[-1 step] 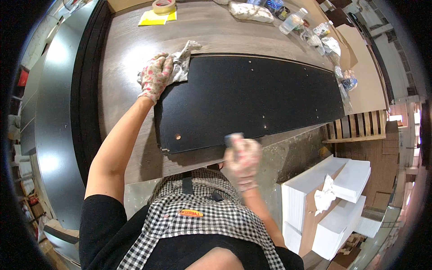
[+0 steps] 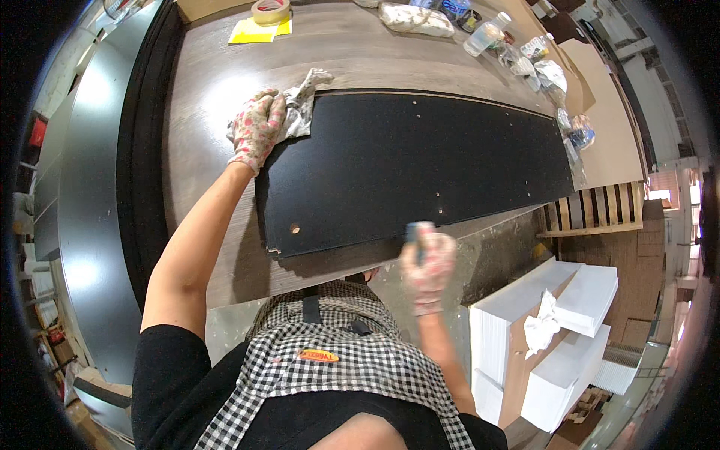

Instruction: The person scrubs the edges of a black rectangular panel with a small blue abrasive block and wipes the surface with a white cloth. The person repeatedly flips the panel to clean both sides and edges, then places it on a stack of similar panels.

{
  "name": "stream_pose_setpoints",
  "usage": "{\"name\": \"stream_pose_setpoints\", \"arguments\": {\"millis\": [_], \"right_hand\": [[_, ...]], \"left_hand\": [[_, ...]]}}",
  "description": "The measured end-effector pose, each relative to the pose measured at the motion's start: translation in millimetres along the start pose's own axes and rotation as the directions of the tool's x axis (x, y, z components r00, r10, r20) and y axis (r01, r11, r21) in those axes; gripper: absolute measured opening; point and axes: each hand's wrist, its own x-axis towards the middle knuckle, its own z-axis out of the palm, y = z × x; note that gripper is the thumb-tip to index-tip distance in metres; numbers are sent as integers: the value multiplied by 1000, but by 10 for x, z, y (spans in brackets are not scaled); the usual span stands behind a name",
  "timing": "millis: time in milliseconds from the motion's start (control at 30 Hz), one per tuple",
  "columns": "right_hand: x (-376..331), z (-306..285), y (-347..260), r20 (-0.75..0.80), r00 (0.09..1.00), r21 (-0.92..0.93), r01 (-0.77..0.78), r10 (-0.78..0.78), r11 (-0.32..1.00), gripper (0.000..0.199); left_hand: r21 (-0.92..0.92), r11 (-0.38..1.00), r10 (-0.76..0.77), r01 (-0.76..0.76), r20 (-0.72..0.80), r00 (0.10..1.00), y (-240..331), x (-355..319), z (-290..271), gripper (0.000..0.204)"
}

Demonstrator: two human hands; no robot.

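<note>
Several black panels, holes drilled in the top board (image 2: 405,161), lie stacked on the wood-grain table. My left hand (image 2: 257,129), in a white glove with pinkish-red spots, rests at the stack's far left corner. Its fingers are closed on a crumpled grey-white rag (image 2: 301,112), which drapes over the board's edge. My right hand (image 2: 430,262), gloved alike and slightly blurred, is at the near long edge, right of the middle. It grips a small dark bluish block (image 2: 412,234), whose exact kind I cannot make out. The block is at the board's edge; whether it touches is unclear.
A tape roll (image 2: 270,10) and yellow sheets (image 2: 251,31) lie at the far left. Bottles (image 2: 486,36) and plastic wrappings clutter the far right. Tall dark panels (image 2: 90,187) stand on the left. White boards (image 2: 570,375) are stacked at the lower right, beside a wooden pallet (image 2: 592,212).
My right hand has moved to the right along the near edge of the black panels, carrying the block. The left hand and the rag have stayed in place.
</note>
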Motion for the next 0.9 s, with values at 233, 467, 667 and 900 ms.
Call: {"name": "stream_pose_setpoints", "arguments": {"millis": [233, 467, 667, 900], "right_hand": [[-116, 235, -219, 101, 954, 161, 263, -281, 951, 46], [315, -286, 1113, -172, 911, 11, -379, 375, 925, 53], [258, -116, 464, -76, 971, 87, 232, -226, 969, 53], [255, -184, 2020, -174, 969, -54, -189, 177, 981, 52]], "left_hand": [[-27, 1000, 14, -15, -45, 999, -30, 5, 28, 31], [-73, 997, -15, 13, -33, 999, -37, 7, 19, 28], [-120, 990, -80, 79, -3, 997, -93, 15, 55, 29], [135, 988, 69, -73, 30, 997, -204, 99, -96, 27]]}}
